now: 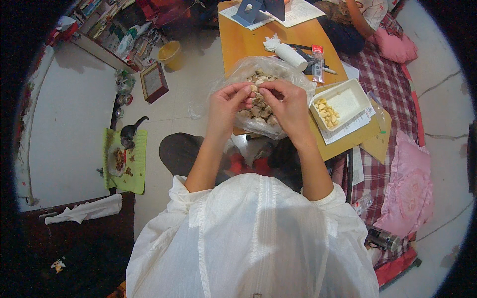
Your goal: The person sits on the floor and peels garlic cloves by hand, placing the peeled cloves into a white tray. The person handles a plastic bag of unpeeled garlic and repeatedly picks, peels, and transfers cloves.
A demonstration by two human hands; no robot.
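Between my two hands, over an opened clear plastic bag (287,69), is a pale garlic clove (254,88). My left hand (233,97) pinches it between thumb and fingers. My right hand (283,100) has its thumb and forefinger bent close to the clove's other side; whether they grip it is too small to tell. Garlic bulbs and loose cloves (257,111) fill the bag beneath both hands. To the right, a white rectangular tub (352,97) holds peeled yellowish cloves (327,113) gathered at its left end.
Papers and a yellow folder (328,149) lie under the tub. Behind the bag, a white paper roll (291,56), a pen and a small packet rest on the wooden table (238,44). Another person (359,20) is at the upper right. A cat (128,135) stands on a green mat at left.
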